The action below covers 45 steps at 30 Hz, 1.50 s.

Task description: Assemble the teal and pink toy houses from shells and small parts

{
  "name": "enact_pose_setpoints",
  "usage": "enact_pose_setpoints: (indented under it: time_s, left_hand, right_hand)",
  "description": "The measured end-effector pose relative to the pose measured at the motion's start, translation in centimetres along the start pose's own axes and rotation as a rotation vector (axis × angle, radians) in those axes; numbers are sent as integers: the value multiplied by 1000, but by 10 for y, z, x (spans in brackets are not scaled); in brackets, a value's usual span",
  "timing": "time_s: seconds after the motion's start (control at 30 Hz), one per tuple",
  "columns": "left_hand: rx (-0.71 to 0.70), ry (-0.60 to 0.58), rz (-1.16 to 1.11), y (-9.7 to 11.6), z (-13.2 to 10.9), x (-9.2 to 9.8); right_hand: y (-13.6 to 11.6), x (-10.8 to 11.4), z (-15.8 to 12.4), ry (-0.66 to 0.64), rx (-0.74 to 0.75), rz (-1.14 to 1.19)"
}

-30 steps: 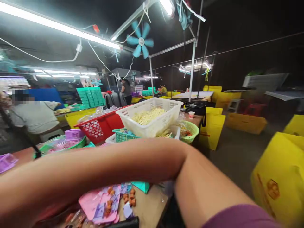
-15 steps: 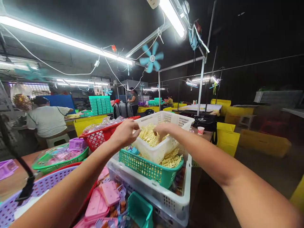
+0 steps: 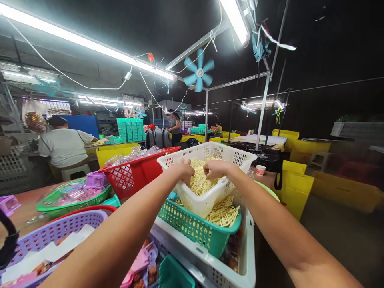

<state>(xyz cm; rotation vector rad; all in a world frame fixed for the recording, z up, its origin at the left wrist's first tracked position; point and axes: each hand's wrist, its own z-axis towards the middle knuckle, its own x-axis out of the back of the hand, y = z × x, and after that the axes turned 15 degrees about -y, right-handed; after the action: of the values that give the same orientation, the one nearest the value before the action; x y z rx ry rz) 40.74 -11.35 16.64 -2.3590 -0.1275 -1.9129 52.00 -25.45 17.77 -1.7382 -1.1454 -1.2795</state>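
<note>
A white plastic basket (image 3: 198,198) holds a heap of thin, pale yellow plastic pieces (image 3: 201,182). My left hand (image 3: 183,171) reaches over the basket's left side, fingers bent down towards the heap; what they hold, if anything, is hidden. Opposite it, my right hand (image 3: 216,168) is inside the basket just above the pieces, its fingers curled together, and their tips are partly out of sight. The white basket rests tilted in a green basket (image 3: 198,232), where more of the pale pieces (image 3: 225,212) lie. Under that is a larger white crate (image 3: 222,266).
At left stand a red basket (image 3: 147,168) of clear-wrapped items, a green basket (image 3: 75,210) and a purple basket (image 3: 69,224). A paper cup (image 3: 260,170) sits beyond my right arm. A person in a white top (image 3: 64,146) sits far left; a fan (image 3: 199,73) hangs above.
The view has shifted, bringing the baskets nearer. My left hand has gone from raised above the basket's left edge to lower, fingers down by the pieces. My right hand remains in the basket.
</note>
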Motion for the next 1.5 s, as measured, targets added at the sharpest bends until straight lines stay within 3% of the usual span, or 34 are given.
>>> enact_pose_setpoints:
  time_s: [0.13, 0.3, 0.4, 0.53, 0.57, 0.63, 0.77, 0.87, 0.93, 1.1, 1.27, 1.5]
  left_hand:
    - [-27, 77, -84, 5, -9, 4]
    - [-132, 361, -334, 7, -27, 13]
    - [-150, 571, -583, 7, -47, 20]
    - [-241, 737, -972, 15, -95, 18]
    - [-333, 753, -1267, 20, -111, 12]
    - [-434, 671, -1653, 32, -142, -6]
    - [-437, 422, -1961, 63, -189, -63]
    - [-385, 207, -2054, 89, -199, -99]
    - [-376, 105, -2077, 104, -195, -113]
    - [-360, 66, -2067, 122, -177, -120]
    - [-305, 24, -2010, 114, -176, -116]
    - [-245, 60, -1935, 109, -174, -122]
  right_hand:
    - [2, 0, -5, 173, 54, 104]
    - [4, 4, -8, 447, 79, 296]
    - [6, 5, -6, 572, 41, 402]
    - [9, 2, -11, 565, 19, 434]
    - [7, 1, -18, 559, 20, 423]
    - [1, -2, -40, 586, 23, 390]
    - [-20, -24, -106, 621, 104, 332]
    - [-29, -55, -139, 243, 264, 328]
    - [-30, -76, -143, 98, 276, 266]
    - [-19, -104, -131, -17, 343, 334]
    - [5, -104, -132, -29, 439, 464]
    - [42, -112, -121, -28, 538, 723]
